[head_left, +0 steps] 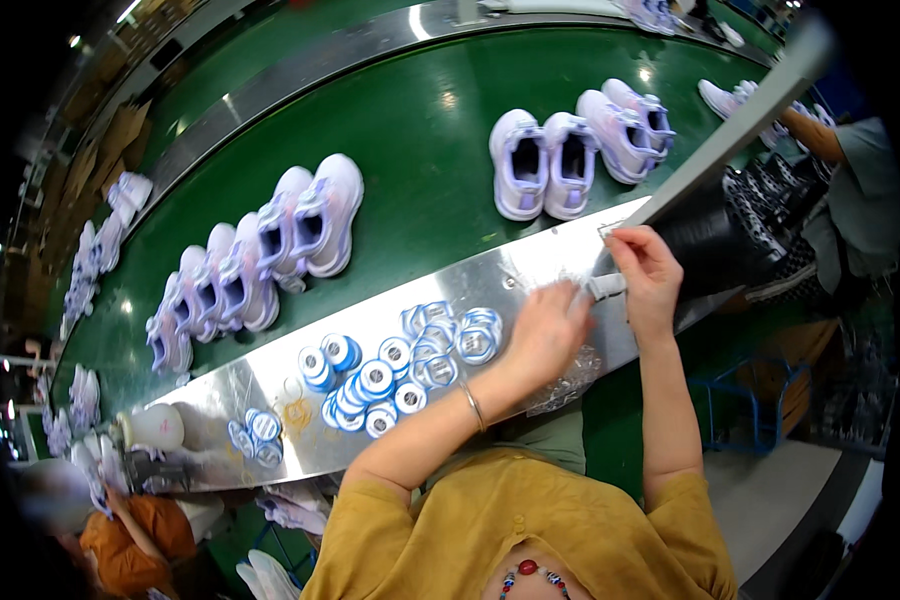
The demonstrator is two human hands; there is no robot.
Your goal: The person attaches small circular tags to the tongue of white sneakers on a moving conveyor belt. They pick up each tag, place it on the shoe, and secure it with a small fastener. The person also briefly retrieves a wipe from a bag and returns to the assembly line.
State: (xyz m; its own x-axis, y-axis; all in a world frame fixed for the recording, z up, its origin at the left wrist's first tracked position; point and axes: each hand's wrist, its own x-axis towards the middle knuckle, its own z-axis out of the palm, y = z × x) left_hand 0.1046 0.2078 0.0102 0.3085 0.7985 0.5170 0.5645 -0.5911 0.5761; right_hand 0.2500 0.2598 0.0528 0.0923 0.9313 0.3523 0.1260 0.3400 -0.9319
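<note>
My left hand, with a metal bangle on its wrist, is over the metal ledge; its fingertips are smeared by motion. Close on its right, my right hand is raised, thumb and fingers pinched together. A small pale piece shows at those fingertips, too small to name. Between the hands is a short whitish strip; which hand touches it I cannot tell. Crumpled clear plastic lies below my left hand. Left of that hand sit several round blue-and-white discs, some stacked, and some apparently wrapped in clear film.
Beyond the ledge, a green conveyor carries pale lilac sneakers in pairs; more sneakers stand ahead. A grey post slants up at right. A person in orange handles shoes at lower left; another person's arm reaches in at right.
</note>
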